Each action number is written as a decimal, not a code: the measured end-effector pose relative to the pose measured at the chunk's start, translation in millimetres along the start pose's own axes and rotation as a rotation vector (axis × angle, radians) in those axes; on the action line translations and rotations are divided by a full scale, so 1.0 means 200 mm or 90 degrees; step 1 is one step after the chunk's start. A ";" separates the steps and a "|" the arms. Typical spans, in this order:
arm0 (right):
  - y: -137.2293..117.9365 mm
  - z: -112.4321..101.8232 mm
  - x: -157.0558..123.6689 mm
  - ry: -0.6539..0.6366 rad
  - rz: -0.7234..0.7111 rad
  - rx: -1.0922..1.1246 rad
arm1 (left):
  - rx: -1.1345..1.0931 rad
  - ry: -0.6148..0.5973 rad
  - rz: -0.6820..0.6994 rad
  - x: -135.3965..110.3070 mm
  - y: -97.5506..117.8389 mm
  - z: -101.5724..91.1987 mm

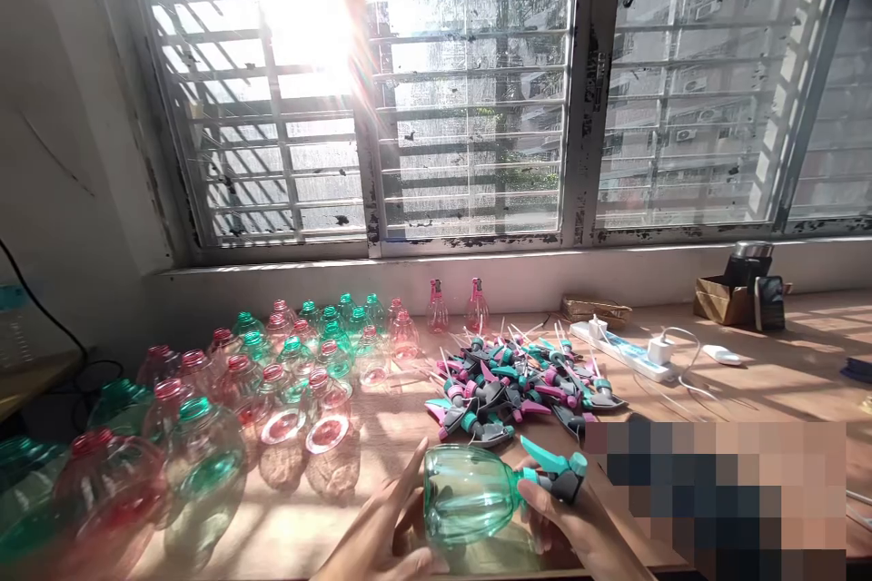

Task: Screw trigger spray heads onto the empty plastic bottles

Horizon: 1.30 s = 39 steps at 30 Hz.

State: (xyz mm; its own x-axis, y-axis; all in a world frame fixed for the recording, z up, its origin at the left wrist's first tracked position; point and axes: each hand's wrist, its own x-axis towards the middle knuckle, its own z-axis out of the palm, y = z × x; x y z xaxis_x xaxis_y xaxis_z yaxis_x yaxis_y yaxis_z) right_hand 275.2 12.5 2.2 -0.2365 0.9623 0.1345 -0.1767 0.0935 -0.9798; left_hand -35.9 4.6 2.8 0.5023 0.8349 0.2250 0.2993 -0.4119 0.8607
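Note:
A clear green spray bottle (470, 495) lies on its side in the air just above the table's near edge, its base to the left. My left hand (388, 522) cups the base, fingers curved around its left end. At the neck, my right hand (562, 517) pinches the collar of the trigger sprayer (555, 467), which has a teal lever and a dark grey body. The sprayer sits on the bottle's mouth; whether it is fully tightened I cannot tell. Beyond the bottle lies a heap of loose trigger sprayers (508, 381) in teal, pink and grey.
Several open pink and green bottles (292, 363) stand on the left of the table. Two pink bottles with sprayers (477, 304) stand by the wall. Right of the heap are a power strip (623, 349) with a white cable and a cardboard box (718, 301). A blurred patch covers the lower right.

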 end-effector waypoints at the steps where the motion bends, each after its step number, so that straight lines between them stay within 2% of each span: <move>1: 0.00 0.00 0.00 -0.003 -0.002 0.003 | 0.017 0.009 -0.016 -0.01 -0.02 0.00; 5: 0.00 -0.01 0.00 -0.025 -0.005 -0.009 | 0.070 0.022 -0.047 -0.01 -0.02 0.00; 10: 0.00 -0.03 0.01 -0.047 -0.005 -0.040 | -0.064 -0.025 0.005 0.02 0.09 0.02; 12: 0.01 -0.03 0.01 -0.036 -0.007 -0.034 | -0.071 -0.021 0.007 0.02 0.10 0.02; 20: 0.03 -0.03 0.01 -0.036 -0.005 -0.028 | -0.021 0.019 -0.061 0.00 0.05 -0.01; 24: 0.01 -0.03 0.00 -0.018 -0.006 -0.036 | -0.076 -0.012 -0.029 0.01 0.09 0.00; 27: 0.01 -0.02 0.00 0.004 0.002 -0.033 | -0.042 -0.030 -0.001 0.02 0.09 0.00; 30: 0.03 -0.02 0.00 0.032 0.022 -0.028 | 0.022 -0.009 -0.001 0.01 0.06 -0.01; 34: 0.03 -0.03 0.00 0.034 0.017 -0.015 | 0.091 0.035 -0.048 0.00 0.02 -0.01; 39: 0.01 -0.02 0.00 0.070 0.057 -0.024 | 0.031 -0.003 -0.006 0.01 0.06 0.00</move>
State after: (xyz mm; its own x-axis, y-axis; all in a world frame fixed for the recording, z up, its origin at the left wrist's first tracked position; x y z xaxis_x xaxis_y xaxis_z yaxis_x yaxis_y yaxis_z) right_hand 279.5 13.2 -1.3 -0.1433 0.9892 0.0314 -0.1236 0.0136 -0.9922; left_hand -30.2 1.1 13.9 0.5033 0.8370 0.2147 0.3434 -0.4217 0.8392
